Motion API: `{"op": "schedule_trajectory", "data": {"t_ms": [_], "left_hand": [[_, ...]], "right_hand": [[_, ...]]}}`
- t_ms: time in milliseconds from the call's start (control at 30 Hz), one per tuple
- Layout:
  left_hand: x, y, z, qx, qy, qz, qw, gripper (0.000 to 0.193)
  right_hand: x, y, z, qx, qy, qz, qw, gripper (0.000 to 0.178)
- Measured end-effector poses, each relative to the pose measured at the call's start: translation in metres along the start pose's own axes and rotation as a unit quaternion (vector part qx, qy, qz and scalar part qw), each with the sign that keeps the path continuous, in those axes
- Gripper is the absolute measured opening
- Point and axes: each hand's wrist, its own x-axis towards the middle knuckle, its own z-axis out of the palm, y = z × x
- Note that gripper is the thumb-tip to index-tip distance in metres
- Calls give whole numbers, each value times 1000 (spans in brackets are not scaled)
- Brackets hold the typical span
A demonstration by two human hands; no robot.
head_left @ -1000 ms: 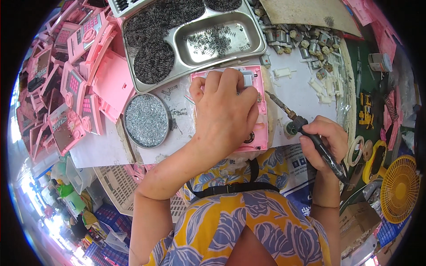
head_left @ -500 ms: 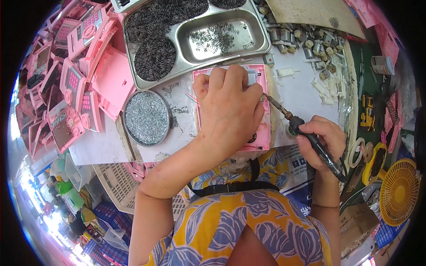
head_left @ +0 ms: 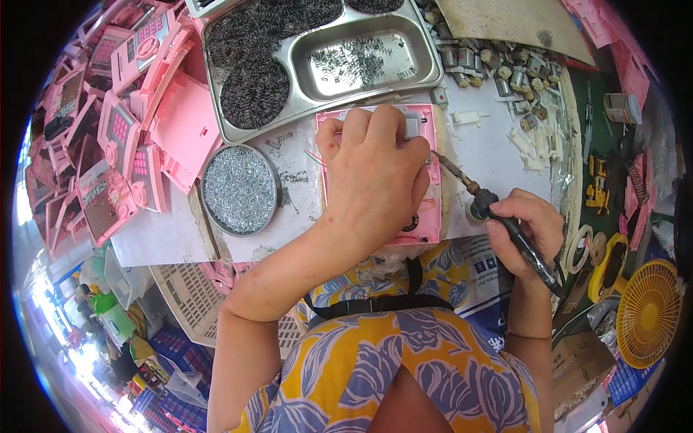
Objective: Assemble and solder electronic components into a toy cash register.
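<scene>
A pink plastic housing lies on the table in front of me, with thin wires at its left edge. Over it bends my left hand, fingers curled down into the housing; their tips and whatever they pinch are hidden beneath the hand. My right hand grips a soldering iron by its black handle. The iron's metal tip points up and left, at the housing's right edge close to my left fingers.
A steel compartment tray of dark springs stands beyond the housing. Left of it is a round dish of small screws, then heaped pink casings. Small motors and white plastic parts lie right. A yellow fan stands lower right.
Both hands keep nearly the same pose. The soldering iron has shifted very slightly right and down, its tip still at the housing's right edge.
</scene>
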Motion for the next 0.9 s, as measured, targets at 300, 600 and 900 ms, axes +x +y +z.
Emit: {"op": "schedule_trajectory", "data": {"t_ms": [300,600,900], "left_hand": [[1,-1,1,1,23,15,1000,8],[0,-2,1,-1,27,18,999,9],[0,-2,3,5,32,22,999,8]], "right_hand": [[-1,1,3,6,6,2,1000,23],[-3,1,0,-1,9,7,1000,23],[0,0,0,-8,-1,-2,1000,23]]}}
